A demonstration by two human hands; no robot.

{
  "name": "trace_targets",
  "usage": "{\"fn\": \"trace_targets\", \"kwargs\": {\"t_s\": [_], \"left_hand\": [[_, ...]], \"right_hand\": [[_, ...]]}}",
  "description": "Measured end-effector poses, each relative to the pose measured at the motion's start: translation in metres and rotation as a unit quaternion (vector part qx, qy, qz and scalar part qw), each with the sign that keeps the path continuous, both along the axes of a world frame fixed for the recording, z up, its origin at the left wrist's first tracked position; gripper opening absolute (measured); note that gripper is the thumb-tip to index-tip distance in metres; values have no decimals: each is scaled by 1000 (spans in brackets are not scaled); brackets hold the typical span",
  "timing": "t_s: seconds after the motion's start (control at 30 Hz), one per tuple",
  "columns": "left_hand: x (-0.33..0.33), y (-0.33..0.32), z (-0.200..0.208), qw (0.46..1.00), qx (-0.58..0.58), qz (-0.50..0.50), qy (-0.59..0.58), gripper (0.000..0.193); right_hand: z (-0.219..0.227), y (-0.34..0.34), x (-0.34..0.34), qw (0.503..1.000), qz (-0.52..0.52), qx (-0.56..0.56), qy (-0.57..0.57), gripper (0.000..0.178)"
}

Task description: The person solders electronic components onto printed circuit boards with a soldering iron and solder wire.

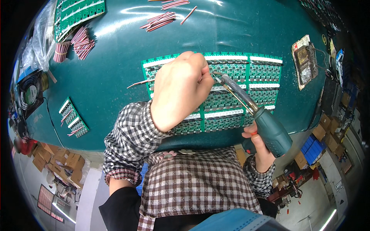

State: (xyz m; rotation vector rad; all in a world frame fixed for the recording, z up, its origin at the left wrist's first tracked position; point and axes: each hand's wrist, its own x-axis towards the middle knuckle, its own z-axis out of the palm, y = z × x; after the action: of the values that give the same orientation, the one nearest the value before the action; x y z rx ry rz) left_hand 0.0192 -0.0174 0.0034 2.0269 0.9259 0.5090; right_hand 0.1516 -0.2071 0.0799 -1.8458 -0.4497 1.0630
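Circuit-board panel [227,102] lies beneath my nearer left grip [183,90], which I see curled closed, contents hidden; its long axis runs left-right. Rightward, my right grip [263,152] clasps the green soldering gun [273,133].

Wires [160,21] behind circuit boards [224,102] — fan [30,94] far left

Glossy tabletop [115,77], cloth sleeves [131,127], soldering gun [272,130] — matt plastic
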Motion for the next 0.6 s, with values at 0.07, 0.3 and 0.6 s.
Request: {"fn": "trace_targets", "kwargs": {"t_s": [0.07, 0.3, 0.6], "left_hand": [[0, 0, 0, 1000, 0, 1, -1, 13], [0, -1, 1, 1000, -3, 1, 1, 12], [0, 0, 1, 1000, -10, 0, 1, 12]], "right_hand": [[0, 1, 0, 1000, 2, -2, 1, 21], [2, 0, -1, 1000, -13, -1, 2, 25], [3, -1, 0, 1000, 0, 10, 5, 24]]}}
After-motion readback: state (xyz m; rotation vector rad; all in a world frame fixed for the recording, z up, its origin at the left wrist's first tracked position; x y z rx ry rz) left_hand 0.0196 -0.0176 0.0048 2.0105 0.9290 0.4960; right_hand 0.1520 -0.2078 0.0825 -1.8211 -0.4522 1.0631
